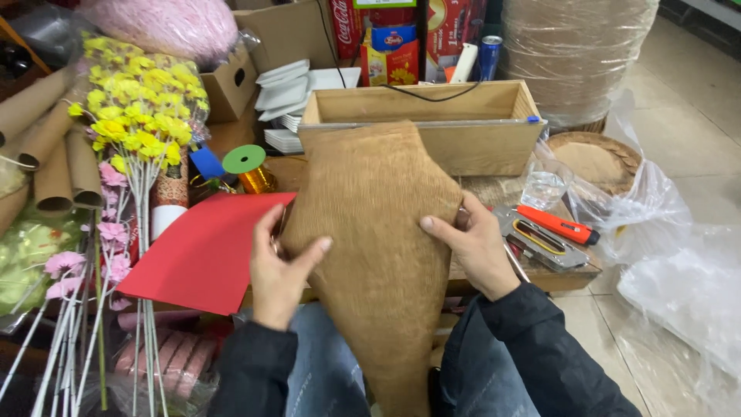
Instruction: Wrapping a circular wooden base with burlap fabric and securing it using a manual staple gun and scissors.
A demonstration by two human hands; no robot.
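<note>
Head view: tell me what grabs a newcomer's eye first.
In the centre, the left hand and right hand grip a ribbed brown paper cone by its sides. A red sheet lies just left of it, with yellow artificial flowers beyond. A wooden box stands behind.

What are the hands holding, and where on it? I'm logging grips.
Both hands hold the brown crinkled paper cone: left hand on its left edge, right hand on its right edge, thumbs in front.
</note>
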